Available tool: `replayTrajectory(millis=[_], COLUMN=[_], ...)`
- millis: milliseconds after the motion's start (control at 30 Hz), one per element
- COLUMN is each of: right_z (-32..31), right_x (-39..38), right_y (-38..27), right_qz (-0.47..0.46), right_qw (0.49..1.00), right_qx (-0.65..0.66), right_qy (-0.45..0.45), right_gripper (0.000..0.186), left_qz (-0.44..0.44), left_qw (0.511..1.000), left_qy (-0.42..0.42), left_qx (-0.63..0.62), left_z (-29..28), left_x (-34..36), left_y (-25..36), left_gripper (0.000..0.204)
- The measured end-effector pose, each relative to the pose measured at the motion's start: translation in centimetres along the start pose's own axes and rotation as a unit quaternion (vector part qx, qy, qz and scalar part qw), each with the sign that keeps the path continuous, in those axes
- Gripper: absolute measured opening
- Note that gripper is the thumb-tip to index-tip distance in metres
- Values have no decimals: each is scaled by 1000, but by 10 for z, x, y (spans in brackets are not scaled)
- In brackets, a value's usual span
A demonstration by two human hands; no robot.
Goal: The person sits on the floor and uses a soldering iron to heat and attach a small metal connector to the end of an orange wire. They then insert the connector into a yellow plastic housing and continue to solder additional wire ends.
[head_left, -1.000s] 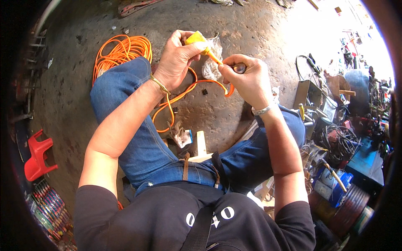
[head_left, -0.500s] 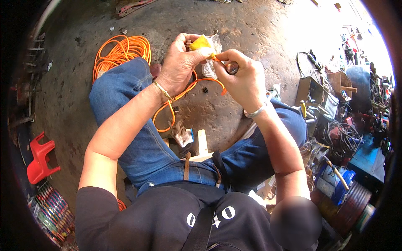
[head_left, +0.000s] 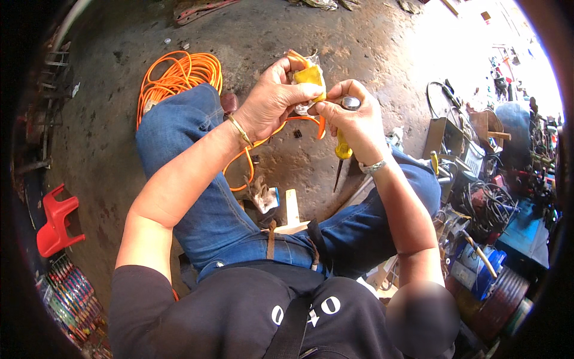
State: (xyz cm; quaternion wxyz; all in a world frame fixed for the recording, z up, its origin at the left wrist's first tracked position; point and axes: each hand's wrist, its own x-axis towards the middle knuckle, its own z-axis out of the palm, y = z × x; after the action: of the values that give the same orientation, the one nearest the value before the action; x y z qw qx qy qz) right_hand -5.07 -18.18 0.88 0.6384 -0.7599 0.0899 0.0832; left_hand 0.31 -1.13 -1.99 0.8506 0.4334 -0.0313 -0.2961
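Observation:
My left hand [head_left: 272, 99] is closed on a small yellow block-like piece [head_left: 309, 76], its thumb lying across the front. Crumpled clear plastic [head_left: 303, 109] shows around and below that piece. My right hand [head_left: 359, 122] keeps a screwdriver [head_left: 342, 146] in its palm, the yellow handle under the fingers and the dark shaft pointing down toward my lap. Its thumb and forefinger pinch together at the yellow piece's right edge; what lies between them is too small to tell. An orange cable [head_left: 246, 160] runs below my hands, one end hanging just left of the screwdriver.
A coil of orange cable [head_left: 179, 73] lies on the floor beyond my left knee. Between my legs are a glove [head_left: 260, 194] and a wooden piece [head_left: 292, 209]. A red stool [head_left: 58, 221] stands at left; tools, dark cables [head_left: 487, 203] and a blue container [head_left: 476, 267] crowd the right.
Both hands have shifted slightly right and down. The screwdriver has swung round in my right hand, so its handle and shaft now show below the fingers. The yellow piece has turned a little.

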Motion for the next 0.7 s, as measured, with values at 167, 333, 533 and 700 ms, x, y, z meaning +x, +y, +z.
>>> replayTrajectory(millis=[167,333,533,700], right_z=[4,-6,-23,-17], right_x=[0,1,15,13], right_y=[4,-6,-5,8], right_qz=[49,69,86,68], right_qw=[996,995,993,983], right_qx=[72,41,-80,-168], right_qy=[-14,-57,-14,-25], right_gripper=[28,22,39,44], left_qz=[-8,-12,-84,-133], left_qw=[1000,1000,984,964], left_qy=[-6,-1,-34,-29], left_qx=[-1,-14,154,229], left_z=[3,2,0,1], left_x=[0,2,-3,-10], left_y=[0,-1,-12,-22], left_gripper=[24,17,20,29])
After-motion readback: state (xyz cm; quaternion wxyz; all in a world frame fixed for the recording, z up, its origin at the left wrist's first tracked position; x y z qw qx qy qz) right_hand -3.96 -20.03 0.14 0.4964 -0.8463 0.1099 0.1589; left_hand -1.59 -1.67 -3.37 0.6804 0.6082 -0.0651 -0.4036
